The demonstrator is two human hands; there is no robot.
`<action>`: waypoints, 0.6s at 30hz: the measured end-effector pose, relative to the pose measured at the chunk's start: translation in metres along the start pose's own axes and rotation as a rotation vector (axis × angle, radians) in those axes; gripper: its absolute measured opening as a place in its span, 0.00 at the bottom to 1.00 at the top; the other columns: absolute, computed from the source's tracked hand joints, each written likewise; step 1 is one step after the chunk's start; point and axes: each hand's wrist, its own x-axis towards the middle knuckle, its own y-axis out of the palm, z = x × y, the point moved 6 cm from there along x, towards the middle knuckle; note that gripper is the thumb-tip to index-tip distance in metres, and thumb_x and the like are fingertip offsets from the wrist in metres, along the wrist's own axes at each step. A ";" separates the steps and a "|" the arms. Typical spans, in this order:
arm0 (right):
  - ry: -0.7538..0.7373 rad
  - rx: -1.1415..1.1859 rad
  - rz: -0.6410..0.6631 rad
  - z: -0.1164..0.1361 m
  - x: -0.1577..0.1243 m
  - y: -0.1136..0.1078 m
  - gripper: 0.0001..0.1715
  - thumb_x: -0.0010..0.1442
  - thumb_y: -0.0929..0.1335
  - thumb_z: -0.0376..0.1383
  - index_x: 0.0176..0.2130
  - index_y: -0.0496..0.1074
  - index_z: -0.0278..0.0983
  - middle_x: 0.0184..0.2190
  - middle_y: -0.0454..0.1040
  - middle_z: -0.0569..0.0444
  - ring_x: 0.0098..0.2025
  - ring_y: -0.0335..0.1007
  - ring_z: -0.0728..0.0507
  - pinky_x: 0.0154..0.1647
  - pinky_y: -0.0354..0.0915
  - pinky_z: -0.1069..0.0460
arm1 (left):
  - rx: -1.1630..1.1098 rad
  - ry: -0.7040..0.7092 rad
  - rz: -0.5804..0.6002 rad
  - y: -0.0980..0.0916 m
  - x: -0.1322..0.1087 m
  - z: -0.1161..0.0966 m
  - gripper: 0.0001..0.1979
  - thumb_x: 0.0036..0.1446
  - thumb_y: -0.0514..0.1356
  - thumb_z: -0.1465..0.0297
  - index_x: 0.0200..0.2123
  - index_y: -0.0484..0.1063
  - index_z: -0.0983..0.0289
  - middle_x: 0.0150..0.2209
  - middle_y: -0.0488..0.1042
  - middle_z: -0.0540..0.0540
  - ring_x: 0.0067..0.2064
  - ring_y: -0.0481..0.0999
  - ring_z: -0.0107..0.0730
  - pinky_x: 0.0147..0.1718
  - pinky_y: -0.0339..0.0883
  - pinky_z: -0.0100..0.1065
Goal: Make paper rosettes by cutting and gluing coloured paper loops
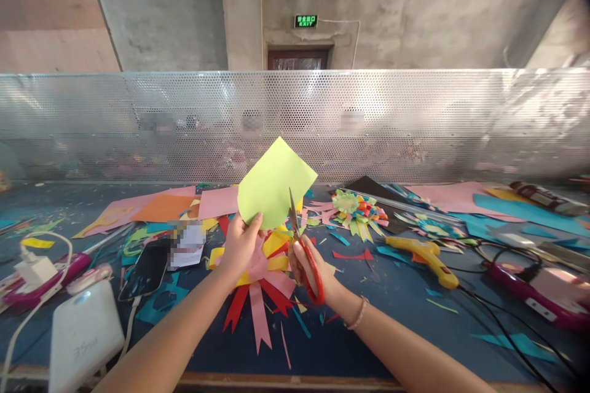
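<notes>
A sheet of light green paper is raised above the table, its lower left edge pinched in my left hand. My right hand grips red-handled scissors, blades pointing up. The blades overlap the paper's lower right part in view; whether they are cutting into it I cannot tell. Below both hands lies a paper rosette with pink, red and yellow notched strips, partly hidden by my left hand and the green sheet.
A yellow glue gun with a black cord lies at right. Behind it is a multicoloured paper rosette. At left are a phone, a white power bank and a purple power strip. A perforated metal panel stands along the back.
</notes>
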 end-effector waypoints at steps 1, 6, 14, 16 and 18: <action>-0.019 -0.001 0.002 0.001 0.000 0.000 0.27 0.52 0.61 0.59 0.26 0.50 0.40 0.14 0.55 0.65 0.13 0.50 0.54 0.13 0.51 0.57 | 0.011 -0.005 0.000 0.001 -0.001 -0.001 0.15 0.49 0.59 0.59 0.34 0.68 0.65 0.24 0.73 0.51 0.23 0.71 0.28 0.24 0.63 0.27; -0.047 -0.009 -0.001 0.007 0.000 0.001 0.27 0.52 0.59 0.60 0.24 0.50 0.41 0.12 0.54 0.64 0.13 0.49 0.54 0.12 0.50 0.56 | 0.064 0.006 0.057 0.006 -0.005 -0.001 0.14 0.50 0.58 0.59 0.32 0.68 0.65 0.21 0.72 0.50 0.25 0.72 0.30 0.27 0.64 0.29; -0.082 -0.018 -0.061 0.005 0.003 0.000 0.26 0.54 0.58 0.59 0.26 0.50 0.41 0.13 0.55 0.66 0.12 0.51 0.54 0.12 0.52 0.56 | 0.011 -0.041 0.114 0.012 -0.007 0.008 0.14 0.50 0.59 0.59 0.30 0.66 0.65 0.19 0.68 0.48 0.22 0.70 0.27 0.23 0.60 0.27; -0.090 -0.034 -0.066 0.003 0.003 -0.001 0.24 0.54 0.58 0.58 0.27 0.51 0.41 0.13 0.55 0.66 0.11 0.51 0.54 0.12 0.52 0.56 | -0.049 -0.063 0.062 0.012 -0.008 0.011 0.14 0.48 0.60 0.58 0.31 0.67 0.64 0.20 0.69 0.48 0.23 0.70 0.27 0.23 0.61 0.27; -0.095 -0.039 -0.069 0.003 0.003 -0.001 0.23 0.54 0.59 0.57 0.28 0.52 0.41 0.13 0.56 0.66 0.11 0.52 0.53 0.12 0.52 0.57 | -0.108 -0.073 0.020 0.013 -0.011 0.013 0.15 0.46 0.62 0.59 0.33 0.67 0.63 0.24 0.72 0.49 0.26 0.71 0.27 0.26 0.63 0.28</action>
